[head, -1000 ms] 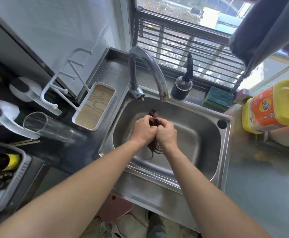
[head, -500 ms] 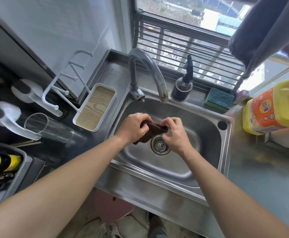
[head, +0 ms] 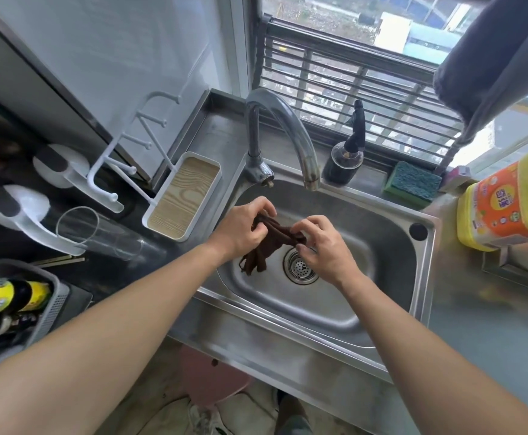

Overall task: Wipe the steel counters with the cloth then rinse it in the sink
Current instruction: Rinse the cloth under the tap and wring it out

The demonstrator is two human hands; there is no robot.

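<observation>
Since a second ago the hands have drawn apart; then they were pressed together around a bunched cloth, now the cloth [head: 272,243] is stretched between them over the sink [head: 366,246], at the centre of the frame. The left hand [head: 244,227] pinches one end of the dark brown cloth between thumb and curled fingers; the right hand [head: 322,246] pinches the other end with its fingertips, just above the drain [head: 300,268]; a loose fold hangs down from the left hand toward the basin floor. The tap [head: 288,133] arches over the basin from the upper centre; no water can be seen running from it. A sponge [head: 411,183] sits on the sink's back rim at the upper right, and a yellow jug [head: 507,202] stands at the right edge. Judging by this, the squeezing looks finished and the cloth is being opened out; the rinse step seems near its end, or ready for another pass under the tap.
</observation>
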